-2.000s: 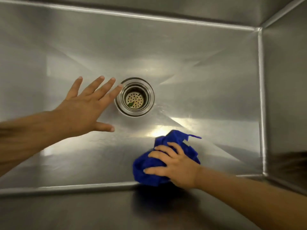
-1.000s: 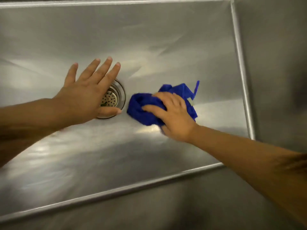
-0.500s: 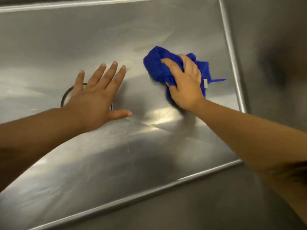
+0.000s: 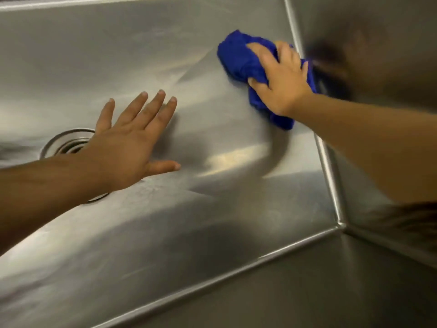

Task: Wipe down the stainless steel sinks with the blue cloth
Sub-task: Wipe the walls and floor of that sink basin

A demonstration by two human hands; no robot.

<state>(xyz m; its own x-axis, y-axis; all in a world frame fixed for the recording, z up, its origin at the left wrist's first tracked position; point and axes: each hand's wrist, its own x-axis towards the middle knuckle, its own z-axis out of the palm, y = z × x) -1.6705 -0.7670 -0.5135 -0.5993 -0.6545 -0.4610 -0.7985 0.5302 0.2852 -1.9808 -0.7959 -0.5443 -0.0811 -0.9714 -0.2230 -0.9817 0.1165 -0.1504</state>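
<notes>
I look down into a stainless steel sink (image 4: 165, 245). A bunched blue cloth (image 4: 238, 58) lies on the sink floor at the far right, against the seam with the right wall. My right hand (image 4: 281, 84) grips the cloth, fingers curled over it, thumb pressed into its near side. My left hand (image 4: 130, 143) is spread flat with straight fingers over the sink floor, just right of the round drain (image 4: 63, 143), and covers part of the drain's rim.
The sink's right wall (image 4: 378, 55) rises beside the cloth and reflects a dark blur. The near wall (image 4: 307, 292) meets the floor along a bright seam running from lower left to the right corner.
My right hand has swept the cloth from the near edge past the drain to the far right seam. My left hand stayed spread beside the drain. The view shifted left.
</notes>
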